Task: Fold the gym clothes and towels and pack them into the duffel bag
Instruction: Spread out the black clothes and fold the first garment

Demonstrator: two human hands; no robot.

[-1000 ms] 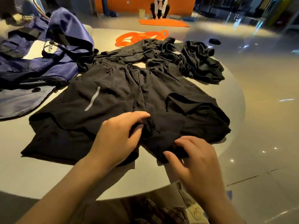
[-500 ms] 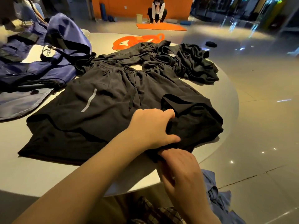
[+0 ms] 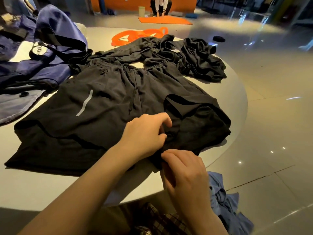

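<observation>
Shorts (image 3: 108,106), black, lie flat on the round table (image 3: 42,187), near its front edge. The right hand (image 3: 186,173) pinches the shorts' near hem with curled fingers. The left hand (image 3: 145,134), just behind it, bunches the same cloth in bent fingers. Farther back lie crumpled black clothes (image 3: 199,56). The blue bag (image 3: 42,53) sits at the far left, by the shorts.

We counted one pair of black shorts (image 3: 105,106), one navy duffel bag (image 3: 42,65), one heap of crumpled black garments (image 3: 199,55) whose number we could not tell, one orange band (image 3: 135,35), one blue garment (image 3: 227,200) and two hands.
</observation>
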